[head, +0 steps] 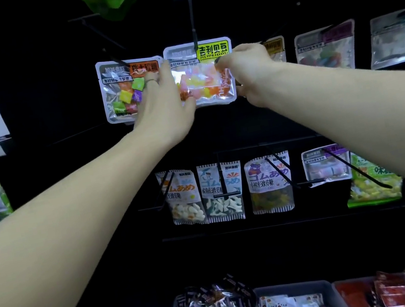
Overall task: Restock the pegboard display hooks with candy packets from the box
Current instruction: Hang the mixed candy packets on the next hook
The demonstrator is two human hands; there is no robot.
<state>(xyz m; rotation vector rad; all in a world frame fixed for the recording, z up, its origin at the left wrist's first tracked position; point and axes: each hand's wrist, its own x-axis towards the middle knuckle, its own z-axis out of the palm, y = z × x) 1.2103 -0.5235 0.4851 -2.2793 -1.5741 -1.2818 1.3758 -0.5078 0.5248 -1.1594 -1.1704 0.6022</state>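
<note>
Both bare arms reach up to the dark pegboard wall [50, 93]. The left hand [162, 101] lies on the left edge of a clear plastic candy packet with a yellow-green label and pastel sweets inside [205, 77]; its fingers are mostly straight and the thumb touches the packet's lower left corner. A ring sits on one finger. The right hand [249, 72] grips the right edge of the same packet, with curled fingers on the upper right part and the thumb near the lower right corner. The two hands are apart, one on each side of the packet.

The packet hangs at the black metal hook [192, 20], whose rod crosses its top edge; I cannot tell if the hole is fully on the rod. Just beside it on the left hangs a clear packet with an orange label and square coloured candies [128, 90], partly behind the left hand. To the right hang more silver packets [326, 47].

On the lower row, three white striped gummy bags [221, 190] hang side by side, and a green bag [374, 182] hangs further right. At the bottom stand grey plastic bins with wrapped snacks [295, 288].
</note>
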